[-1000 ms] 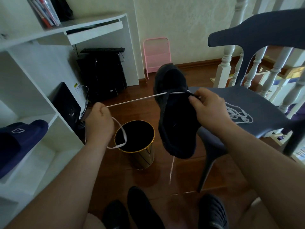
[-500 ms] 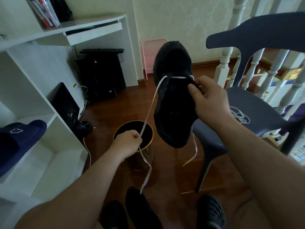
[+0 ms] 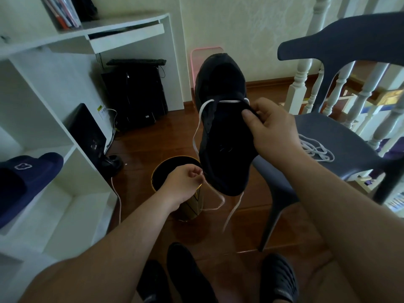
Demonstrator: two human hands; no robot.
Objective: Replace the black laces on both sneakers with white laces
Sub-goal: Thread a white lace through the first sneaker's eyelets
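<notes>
dark blue chair (image 3: pixel 341 136), right of the sneaker: a spare white lace bundle (image 3: pixel 314 149) lies loose on its seat, near the front edge; a knock to the chair could drop it to the floor. black sneaker (image 3: pixel 223 127), the landmark, held in mid-air with toe up and away, heel hanging above the gold-rimmed bin (image 3: pixel 175 169). risk: if the grip slackens, the shoe falls toward or into the bin. second sneaker (image 3: pixel 190 272), on the floor well below the first; whether it carries any lace cannot be told. right hand (image 3: pixel 271 130), on the sneaker's right side: fingers curled round the upper beside the eyelets, thumb pressed on the tongue area; it alone carries the shoe. left hand (image 3: pixel 183 184), beside the sneaker's heel and over the bin: fingertips pinch the left run of the white lace (image 3: pixel 202 119), the rest of the hand loosely curled. the lace crosses only the toe-most eyelets, and both tails hang free below the heel. risks, judged: a hard pull on the pinched side could draw the opposite tail short or out of its eyelet, leaving uneven ends; the dangling tails could snag the bin rim.
</notes>
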